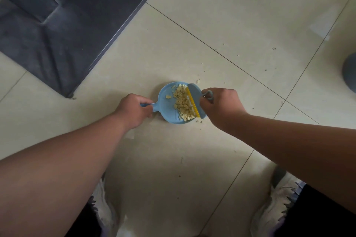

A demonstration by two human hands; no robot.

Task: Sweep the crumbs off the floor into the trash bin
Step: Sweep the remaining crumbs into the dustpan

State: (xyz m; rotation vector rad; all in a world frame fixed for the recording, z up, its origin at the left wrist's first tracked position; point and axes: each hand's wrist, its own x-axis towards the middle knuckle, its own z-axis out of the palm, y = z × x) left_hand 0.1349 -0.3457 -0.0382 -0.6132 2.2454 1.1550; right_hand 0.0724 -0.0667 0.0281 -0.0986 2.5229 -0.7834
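A small round blue dustpan point(167, 105) lies flat on the pale tiled floor. My left hand point(133, 110) grips its short handle on the left side. A pile of yellowish crumbs point(184, 103) sits inside the pan near its right rim. My right hand point(221, 107) holds a small blue brush point(195, 94) with yellow bristles, pressed against the pan's right edge behind the crumbs. A few loose crumbs point(198, 81) lie on the floor just past the pan. A grey rounded object point(349, 72), possibly the bin, is cut off at the right edge.
A dark blue-grey piece of furniture point(63, 25) fills the upper left, its corner near the pan. Scattered specks point(238, 55) dot the tiles to the upper right. My two white shoes point(277, 204) stand at the bottom of the view.
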